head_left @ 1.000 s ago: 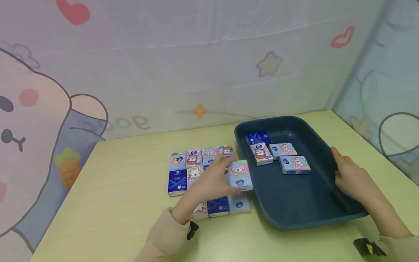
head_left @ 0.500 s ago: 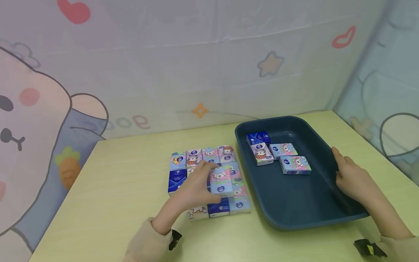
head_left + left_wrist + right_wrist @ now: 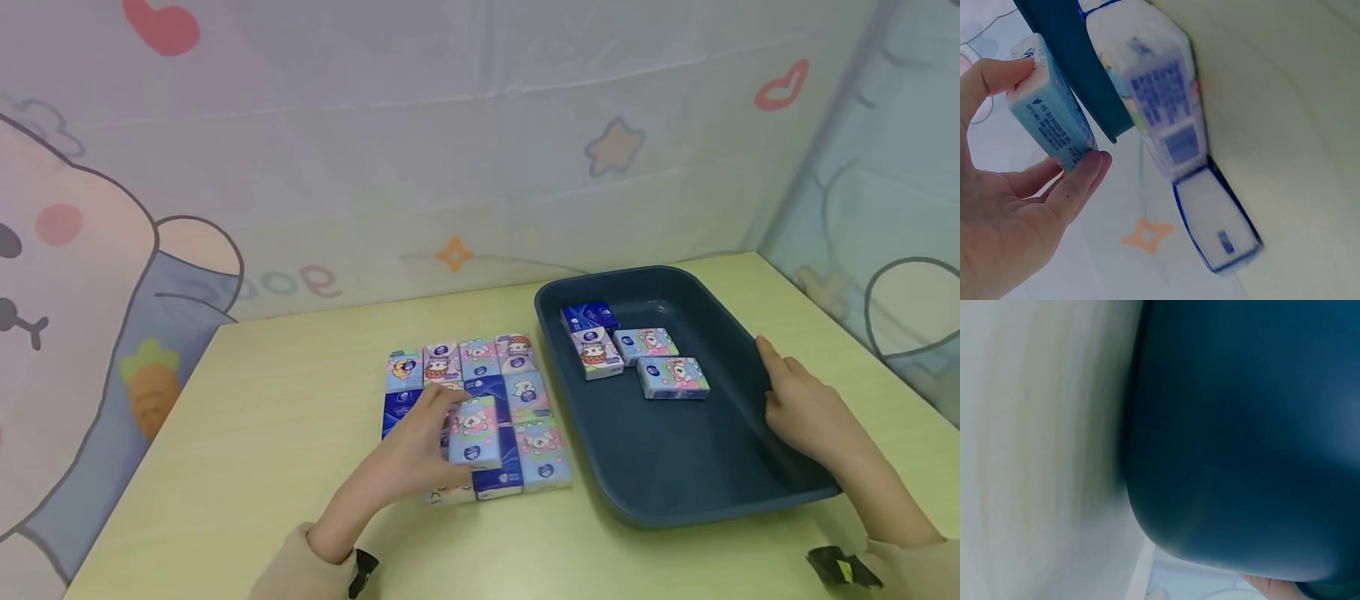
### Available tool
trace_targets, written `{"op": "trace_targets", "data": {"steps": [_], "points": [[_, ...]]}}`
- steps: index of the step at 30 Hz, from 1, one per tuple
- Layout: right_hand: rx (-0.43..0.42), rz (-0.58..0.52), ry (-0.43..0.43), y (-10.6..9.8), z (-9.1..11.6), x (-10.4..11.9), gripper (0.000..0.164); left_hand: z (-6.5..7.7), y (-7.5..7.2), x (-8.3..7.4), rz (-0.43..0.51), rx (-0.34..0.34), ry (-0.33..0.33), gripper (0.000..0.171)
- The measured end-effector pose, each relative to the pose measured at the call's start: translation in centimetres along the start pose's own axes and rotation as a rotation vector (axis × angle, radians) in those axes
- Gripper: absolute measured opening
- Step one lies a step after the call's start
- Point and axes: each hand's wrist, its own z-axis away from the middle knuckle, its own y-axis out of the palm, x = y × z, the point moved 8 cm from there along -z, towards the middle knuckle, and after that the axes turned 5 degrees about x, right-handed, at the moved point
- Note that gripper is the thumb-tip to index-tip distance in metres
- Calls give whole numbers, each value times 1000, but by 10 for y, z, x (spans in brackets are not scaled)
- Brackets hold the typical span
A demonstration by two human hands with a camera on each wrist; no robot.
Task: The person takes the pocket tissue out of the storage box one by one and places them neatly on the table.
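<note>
In the head view, my left hand [image 3: 405,450] pinches a light-blue pocket tissue pack [image 3: 474,435] between thumb and fingers, over a block of tissue packs laid side by side. The left wrist view shows the held tissue pack [image 3: 1054,112] from its printed edge, with the thumb on one end and fingertips at the other. At the right, my right hand [image 3: 813,412] grips the long rim of a dark-blue plastic tub [image 3: 690,458]. In the right wrist view the tub [image 3: 1241,444] covers most of the picture, and only a bit of the hand [image 3: 1275,589] shows.
Inside the tub's far left part lie several packs, among them a dark-blue pack [image 3: 588,317] and a light-blue pack [image 3: 673,378]. Close to the tub's left side sits the block, with a blue-and-pink pack [image 3: 543,454] at its near right corner. A printed cloth [image 3: 360,167] hangs behind the table [image 3: 247,433].
My left hand has moved left with the tissue pack, from beside the tub's left rim to over the block's left-middle part. The right hand and the tub have stayed put.
</note>
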Motion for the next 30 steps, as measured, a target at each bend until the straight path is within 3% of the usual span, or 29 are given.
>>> {"op": "trace_targets", "data": {"steps": [8,13,23,30], "points": [[13,-8,8,4,0,0,68,18,-5,29,-21,-35,-94,84],[17,-7,8,3,0,-1,68,26,-6,40,-12,-40,-106,84],[18,-6,16,1,0,-1,68,37,-17,45,-45,-22,-122,85],[35,-12,23,1,1,0,68,42,-23,44,-129,-4,-111,82]]}}
